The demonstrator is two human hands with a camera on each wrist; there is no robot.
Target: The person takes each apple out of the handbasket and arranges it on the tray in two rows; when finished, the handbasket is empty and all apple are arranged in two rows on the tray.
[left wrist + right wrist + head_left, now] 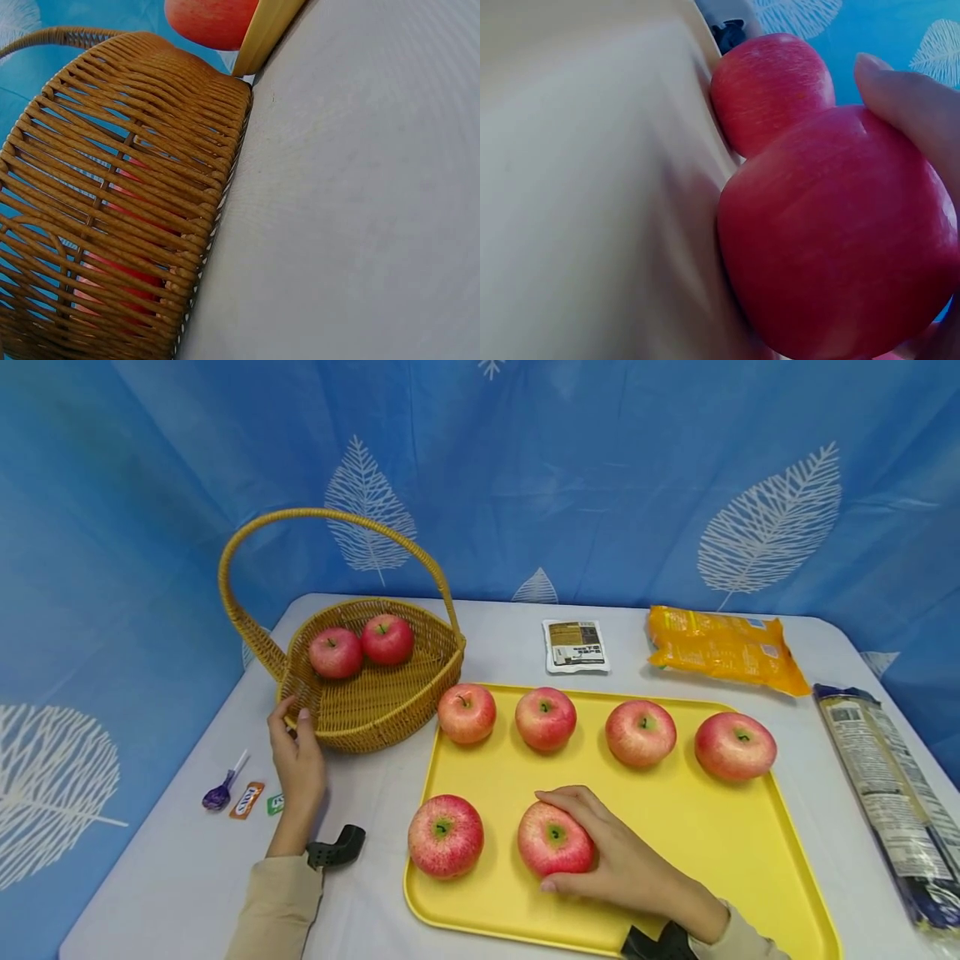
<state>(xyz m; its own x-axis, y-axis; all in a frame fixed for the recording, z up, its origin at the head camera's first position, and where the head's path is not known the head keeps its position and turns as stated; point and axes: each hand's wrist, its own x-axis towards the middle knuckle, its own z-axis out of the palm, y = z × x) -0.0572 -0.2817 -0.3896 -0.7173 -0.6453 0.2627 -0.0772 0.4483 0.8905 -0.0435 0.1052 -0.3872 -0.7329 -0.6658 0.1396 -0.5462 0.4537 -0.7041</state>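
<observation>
My right hand (622, 860) curves round a red apple (553, 837) at the front middle of the yellow tray (675, 827). In the right wrist view the held apple (840, 232) fills the right side, the thumb over its upper edge. Left of it on the tray sits another apple (446, 835). My left hand (298, 760) grips the near left rim of a wicker basket (390, 722). Inside the basket are two apples, one on the left (335, 652) and one on the right (387, 638). The left wrist view shows the basket's woven side (127, 202).
Several apples, among them one at the right end (735, 746), line the tray's back edge. Behind lie a white packet (576, 646) and an orange bag (723, 647). A long clear package (888, 785) lies right; a lollipop (219, 793) and small wrapped sweets (247, 800) lie left.
</observation>
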